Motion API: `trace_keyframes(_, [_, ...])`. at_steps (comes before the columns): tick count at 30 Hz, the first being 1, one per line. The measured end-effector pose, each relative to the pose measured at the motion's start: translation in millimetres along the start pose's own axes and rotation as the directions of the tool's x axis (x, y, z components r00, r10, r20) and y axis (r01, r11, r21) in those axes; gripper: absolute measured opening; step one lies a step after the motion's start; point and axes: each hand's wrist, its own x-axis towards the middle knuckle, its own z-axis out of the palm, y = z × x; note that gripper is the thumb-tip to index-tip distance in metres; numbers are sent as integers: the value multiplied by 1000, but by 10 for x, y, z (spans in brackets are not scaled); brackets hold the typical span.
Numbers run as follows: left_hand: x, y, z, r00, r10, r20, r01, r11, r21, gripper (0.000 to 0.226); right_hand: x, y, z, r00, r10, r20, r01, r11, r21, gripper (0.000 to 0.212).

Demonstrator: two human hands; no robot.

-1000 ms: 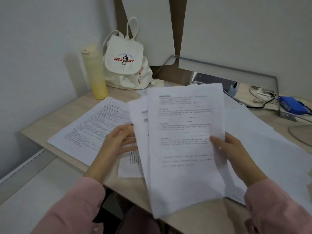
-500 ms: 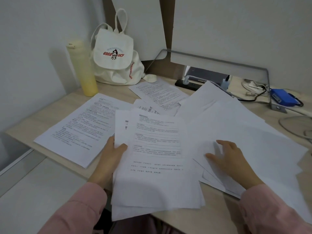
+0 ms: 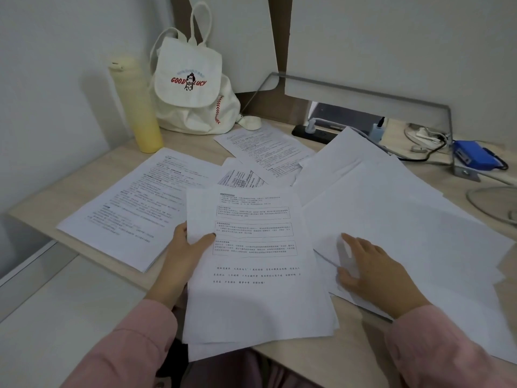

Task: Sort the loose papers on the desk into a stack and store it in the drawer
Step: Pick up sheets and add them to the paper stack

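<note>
My left hand [image 3: 186,257] grips the left edge of a gathered stack of printed papers [image 3: 257,275], thumb on top; the stack overhangs the desk's front edge. My right hand [image 3: 369,271] lies flat with spread fingers on the blank white sheets [image 3: 405,219] fanned out to the right. A printed stack [image 3: 131,205] lies at the left of the desk. Another printed sheet [image 3: 263,148] rests farther back, and a small sheet with tables [image 3: 242,177] pokes out behind the held stack. No drawer is visible.
A yellow bottle [image 3: 137,107] and a white backpack [image 3: 193,88] stand at the back left. A black power strip [image 3: 313,134], cables and a blue device [image 3: 472,156] sit at the back right under a metal shelf bracket [image 3: 363,93]. The wooden desk [image 3: 344,348] ends near me.
The stack came down from both hands, upright in front of me, to lie low in my left hand alone. My right hand let go and moved onto the blank sheets.
</note>
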Motion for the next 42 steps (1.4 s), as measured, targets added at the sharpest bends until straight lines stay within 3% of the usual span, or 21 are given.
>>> trace_keyframes(3, [-22,10,19,1000,19,21,-19,1000,4,49,13,3,51,996,-4,-88,3,1000,-6,34])
trace_keyframes(5, [-27,8,19,999,23,33,-22,1000,-8,47,33,26,42,993,55,-106,-50,998,48,27])
trace_keyframes(9, [-17,-1,-18,999,2,34,-3,999,37,44,47,18,-162,949,262,-177,-179,906,383,20])
trace_keyframes(12, [-59,29,-7,1000,13,14,-14,999,53,43,26,-60,-380,917,370,-151,-156,679,717,24])
trace_keyframes(16, [-107,78,17,1000,28,2,-28,997,69,43,-95,-250,-688,978,204,-41,-23,298,954,19])
trace_keyframes(21, [-118,79,11,1000,29,10,-29,998,52,40,-154,-346,-894,999,25,28,-24,-148,989,24])
trace_keyframes(25, [-135,95,15,1000,29,10,-30,999,40,42,-147,-325,-883,1000,-26,6,-16,-408,913,34])
trace_keyframes(27, [-146,104,20,999,40,14,-41,999,23,42,-125,-268,-817,999,-17,28,-32,-475,880,37])
trace_keyframes(30, [-163,117,19,997,65,40,-65,998,-9,43,-78,-165,-682,995,-11,103,-97,-448,889,42])
trace_keyframes(34, [-163,106,-15,984,51,169,-27,989,-144,49,-10,0,-450,976,9,218,-202,-336,920,34])
trace_keyframes(39, [-139,101,-56,965,4,263,71,959,-276,50,160,233,-291,913,71,401,-400,-22,916,32])
trace_keyframes(42, [-115,95,-89,961,-10,277,99,946,-310,47,314,401,-325,868,269,416,-476,218,852,24])
